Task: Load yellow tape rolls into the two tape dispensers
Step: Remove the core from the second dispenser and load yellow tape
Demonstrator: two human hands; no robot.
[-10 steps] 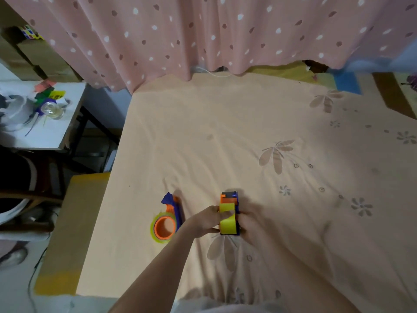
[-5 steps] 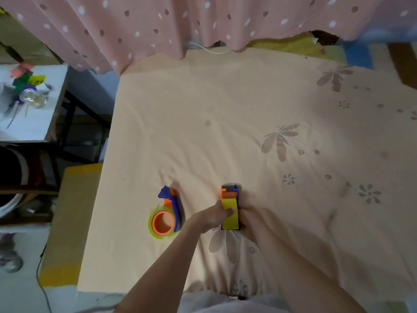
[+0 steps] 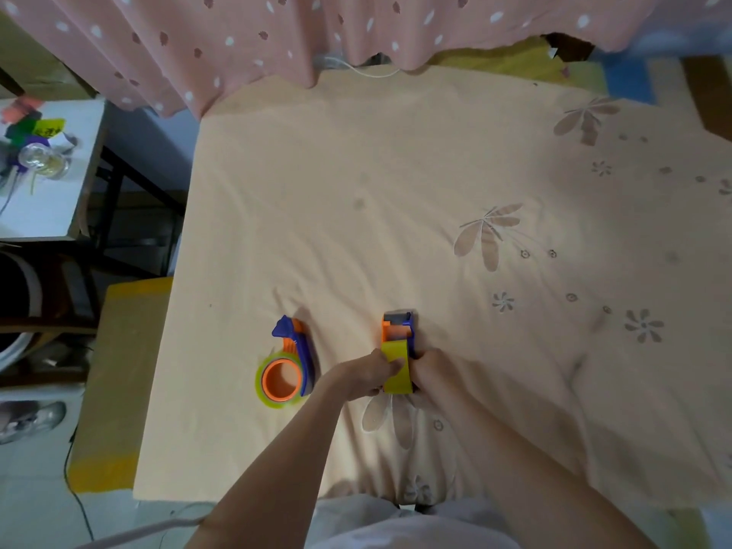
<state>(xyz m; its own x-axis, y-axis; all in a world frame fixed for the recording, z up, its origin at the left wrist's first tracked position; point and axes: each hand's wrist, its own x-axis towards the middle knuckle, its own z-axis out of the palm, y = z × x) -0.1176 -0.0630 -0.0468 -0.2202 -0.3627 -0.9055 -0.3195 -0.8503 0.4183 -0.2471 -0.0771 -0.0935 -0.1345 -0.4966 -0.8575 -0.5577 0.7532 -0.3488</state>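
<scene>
An orange and blue tape dispenser stands upright on the peach sheet, with a yellow tape roll seated in its near end. My left hand grips the roll from the left, thumb across its yellow face. Pressed against the dispenser's right side is my right hand. A second dispenser lies flat to the left, blue and orange, with a yellow roll around its orange hub. Neither hand touches that one.
The peach sheet covers a bed whose left edge drops to a yellow-topped bench. A white side table with small clutter stands far left. A pink dotted curtain hangs along the back.
The head view has shifted slightly downward and closer. My left thumb has slid across the top of the yellow roll; both hands stay on the upright dispenser.
</scene>
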